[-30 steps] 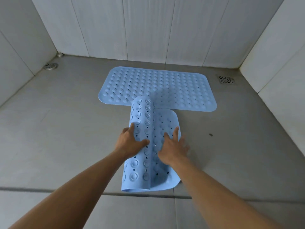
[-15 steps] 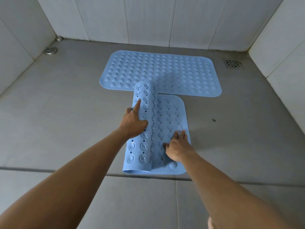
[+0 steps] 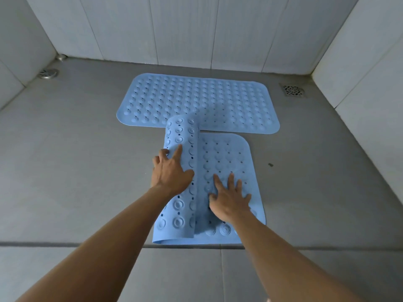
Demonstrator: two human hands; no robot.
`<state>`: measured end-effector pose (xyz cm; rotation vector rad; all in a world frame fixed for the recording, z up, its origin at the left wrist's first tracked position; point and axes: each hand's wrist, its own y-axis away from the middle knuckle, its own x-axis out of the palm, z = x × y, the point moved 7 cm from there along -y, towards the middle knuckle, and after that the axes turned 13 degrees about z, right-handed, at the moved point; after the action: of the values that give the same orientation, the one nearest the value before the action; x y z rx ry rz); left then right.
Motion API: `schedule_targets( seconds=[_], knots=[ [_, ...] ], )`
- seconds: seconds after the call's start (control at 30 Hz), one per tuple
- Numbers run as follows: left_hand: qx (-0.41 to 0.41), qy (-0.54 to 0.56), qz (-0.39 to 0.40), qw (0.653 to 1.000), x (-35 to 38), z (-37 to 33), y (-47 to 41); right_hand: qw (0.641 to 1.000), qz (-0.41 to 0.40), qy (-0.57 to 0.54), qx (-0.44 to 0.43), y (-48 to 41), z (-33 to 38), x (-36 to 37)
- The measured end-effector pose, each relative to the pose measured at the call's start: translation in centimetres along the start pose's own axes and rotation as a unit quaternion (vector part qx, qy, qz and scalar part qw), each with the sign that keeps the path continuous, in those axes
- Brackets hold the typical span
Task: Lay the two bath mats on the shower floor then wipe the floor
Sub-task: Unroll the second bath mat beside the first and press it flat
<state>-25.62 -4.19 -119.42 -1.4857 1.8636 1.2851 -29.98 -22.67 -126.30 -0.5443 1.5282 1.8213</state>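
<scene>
A: Lying flat at 12 o'clock on the grey shower floor (image 3: pixel 72 171): far bath mat (image 3: pixel 218 99), crosswise. Near bath mat (image 3: pixel 226 158) at centre, lengthwise, far end touching it.

B: Near mat's left half?

A: Curled over into a roll (image 3: pixel 181 136), suction cups showing.

B: Hands?

A: Left hand (image 3: pixel 171 172) on the roll, fingers spread, not clenched. Right hand (image 3: pixel 230 198) pressing the flat part, fingers splayed.

B: Drains?

A: Round drain (image 3: pixel 48 73) at 10 o'clock, square drain (image 3: pixel 292 90) at 2 o'clock.
</scene>
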Motion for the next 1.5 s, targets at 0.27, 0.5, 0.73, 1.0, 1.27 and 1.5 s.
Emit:
schedule_targets(
  seconds=[0.27, 0.5, 0.73, 1.0, 1.27, 1.5],
  knots=[
    [-0.002, 0.014, -0.008, 1.0, 0.5, 0.9, 0.3, 0.999, -0.023, 0.02, 0.033, -0.7, -1.3, 1.0],
    [0.046, 0.014, -0.01, 0.999, 0.2, -0.2, -0.2, 0.998, -0.019, 0.015, 0.061, -0.3, -4.8, 0.0],
    [0.026, 0.023, 0.006, 0.999, 0.3, -0.8, -0.5, 0.996, -0.069, 0.047, 0.031, -0.2, -2.4, -1.2],
    [0.033, 0.021, 0.007, 0.999, 0.8, -0.9, -0.5, 0.999, -0.014, 0.019, 0.04, -1.5, -2.8, -0.1],
    [0.078, -0.063, 0.041, 0.994, 2.5, -0.1, -0.7, 0.997, -0.015, 0.016, 0.076, -1.3, -5.2, -0.9],
    [0.106, -0.141, 0.04, 0.984, 2.1, 0.8, -0.6, 0.999, -0.038, -0.002, 0.038, -2.0, -1.4, -0.4]
  ],
)
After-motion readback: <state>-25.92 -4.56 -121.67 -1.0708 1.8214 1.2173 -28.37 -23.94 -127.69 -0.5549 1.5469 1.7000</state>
